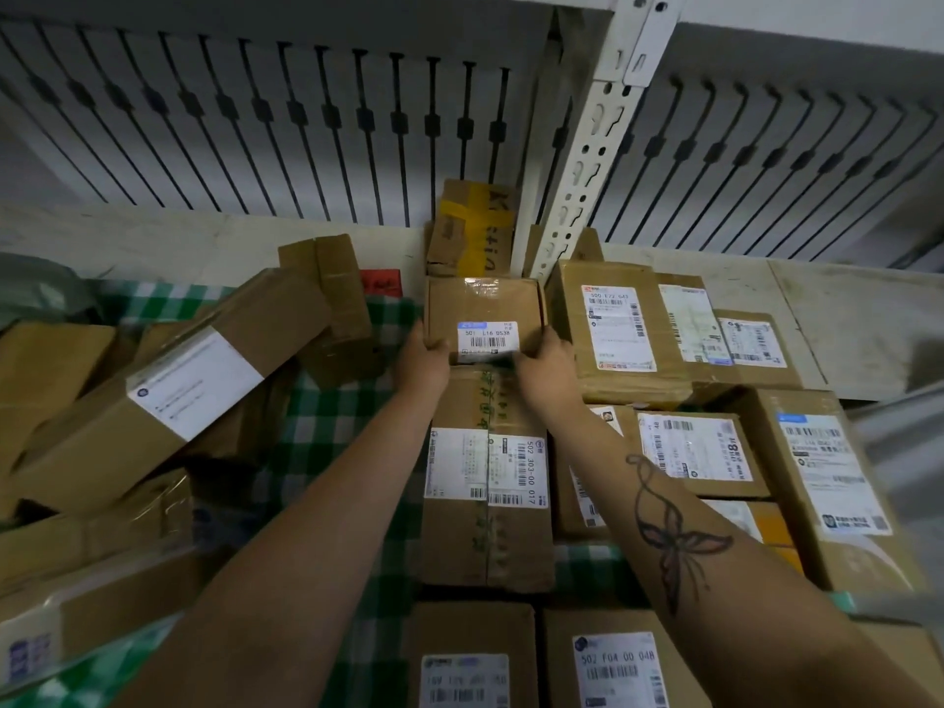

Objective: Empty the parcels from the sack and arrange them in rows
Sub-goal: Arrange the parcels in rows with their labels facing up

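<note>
Your left hand [421, 357] is curled round the near-left corner of the small box [482, 311], and your right hand [549, 362] grasps the near-right corner. Both are closed on it and neither is free. The box lies label up at the far end of a row. Its near edge meets the long box [488, 482] under your wrists, and its right side is just beside the labelled box [618, 324]. A taped box [472, 229] stands behind it, by the post [577, 186].

The step, as I read it, is seating this parcel at the head of its row. Set it flat, not tilted. Square its near edge along the long box and bring its right side up to the labelled box. Leave the label upward and readable. Push gently, or the taped box behind may tip. Let go with both hands together once it lies flat, so it doesn't twist.

To your left the checked sack [332, 431] lies on the floor [843, 329], and the pile [168, 380] of boxes on it leans loosely. I judge that much of the work remains. Take the top ones first, so the rest don't slide.
</note>
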The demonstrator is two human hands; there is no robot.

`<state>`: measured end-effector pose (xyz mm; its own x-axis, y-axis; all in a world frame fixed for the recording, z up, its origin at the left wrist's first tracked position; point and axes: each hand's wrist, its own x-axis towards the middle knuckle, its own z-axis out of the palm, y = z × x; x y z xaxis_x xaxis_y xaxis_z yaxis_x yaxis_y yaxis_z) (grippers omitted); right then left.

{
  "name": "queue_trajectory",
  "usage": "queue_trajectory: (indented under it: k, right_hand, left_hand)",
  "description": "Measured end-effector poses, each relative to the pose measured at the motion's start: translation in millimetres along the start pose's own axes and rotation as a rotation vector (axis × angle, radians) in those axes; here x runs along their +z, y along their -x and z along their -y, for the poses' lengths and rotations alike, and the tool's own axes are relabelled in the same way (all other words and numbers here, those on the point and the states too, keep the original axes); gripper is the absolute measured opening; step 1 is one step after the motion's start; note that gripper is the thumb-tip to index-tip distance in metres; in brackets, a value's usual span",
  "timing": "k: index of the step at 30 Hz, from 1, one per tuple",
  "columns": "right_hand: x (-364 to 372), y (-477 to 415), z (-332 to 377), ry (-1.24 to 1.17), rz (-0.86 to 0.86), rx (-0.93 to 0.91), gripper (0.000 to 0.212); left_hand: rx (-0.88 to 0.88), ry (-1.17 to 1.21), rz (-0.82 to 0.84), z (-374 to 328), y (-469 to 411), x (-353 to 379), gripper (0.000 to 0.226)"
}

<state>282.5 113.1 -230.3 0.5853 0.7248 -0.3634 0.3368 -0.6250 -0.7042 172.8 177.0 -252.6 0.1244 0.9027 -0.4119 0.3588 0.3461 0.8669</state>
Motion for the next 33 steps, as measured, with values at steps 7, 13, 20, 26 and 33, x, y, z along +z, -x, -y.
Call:
queue_trajectory:
  k: [7,13,20,26,33]
  right_hand:
    - [16.9,-13.3,-13.2,0.078,0.076,0.094,0.051]
    - [12.9,-1.3,-7.7,0.084,0.081,0.129,0.049]
    - [10.7,22.8,9.1,0.078,0.050,0.034,0.054]
    - [18.9,65.5,32.3,0.080,0.068,-0.112,0.040]
    - [38.3,109.5,60.5,-0.011,0.191,-0.190,0.033]
  left_hand:
    - [-0.075,-0.059,0.052,11.2,-8.9,8.6,0.031]
    - [-0.152,-0.012,0.045,10.8,2.0,8.3,0.034]
    - [-0.020,0.022,-0.055,7.7,33.6,-6.2,0.035]
    - [0.045,0.171,-0.142,6.3,70.5,-36.1,0.036]
    - [0.003,0.398,-0.228,13.4,99.0,-81.9,0.021]
